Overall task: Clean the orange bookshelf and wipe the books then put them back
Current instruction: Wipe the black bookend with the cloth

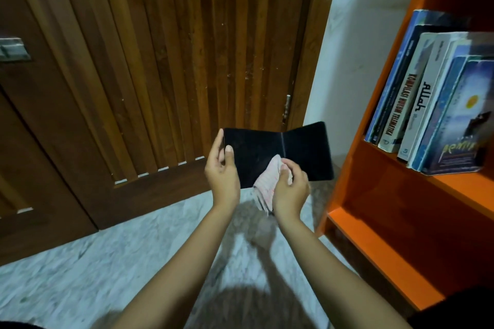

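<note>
A black book [278,152] is spread open with its dark cover facing me, held up in front of the wooden door. My left hand [223,171] grips its left edge, thumb on the cover. My right hand [290,187] is closed on a pale pink-striped cloth [267,179] pressed against the lower middle of the cover. The orange bookshelf [374,195] stands at the right. Several books [427,104] lean upright on its upper shelf; the lower shelf shown is bare.
A brown slatted wooden door [173,61] fills the background, with a metal latch [13,49] at far left. A white wall [355,48] lies between door and shelf. The floor [107,262] is light marbled tile.
</note>
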Demonstrator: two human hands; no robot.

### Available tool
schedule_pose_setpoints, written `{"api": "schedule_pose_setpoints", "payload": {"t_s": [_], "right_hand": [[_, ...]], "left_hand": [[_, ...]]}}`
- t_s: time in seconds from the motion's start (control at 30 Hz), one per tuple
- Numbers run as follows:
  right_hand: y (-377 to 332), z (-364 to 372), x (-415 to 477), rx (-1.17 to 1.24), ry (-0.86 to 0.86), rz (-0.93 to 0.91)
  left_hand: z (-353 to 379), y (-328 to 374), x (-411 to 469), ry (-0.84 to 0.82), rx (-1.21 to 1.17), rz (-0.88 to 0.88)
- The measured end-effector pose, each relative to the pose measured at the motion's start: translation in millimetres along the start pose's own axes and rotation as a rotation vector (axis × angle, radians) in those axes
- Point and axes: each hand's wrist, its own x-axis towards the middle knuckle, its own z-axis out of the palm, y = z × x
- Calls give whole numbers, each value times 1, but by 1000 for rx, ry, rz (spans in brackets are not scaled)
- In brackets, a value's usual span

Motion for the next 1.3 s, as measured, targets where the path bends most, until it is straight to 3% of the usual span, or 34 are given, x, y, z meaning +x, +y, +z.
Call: {"api": "schedule_pose_setpoints", "payload": {"t_s": [0.17,0.53,0.7,0.93,1.3], "right_hand": [[-11,11,7,136,219,60],[-20,19,23,275,295,75],[-22,17,24,214,182,18],[-14,12,5,-87,-91,-289],[-25,14,24,23,56,-155]], "left_hand": [[9,15,-8,-24,-120,6],[14,21,-18,-117,-89,93],[21,24,-18,-74,-71,125],[26,25,-15,-27,-88,92],[17,34,-18,-127,-96,113]]}}
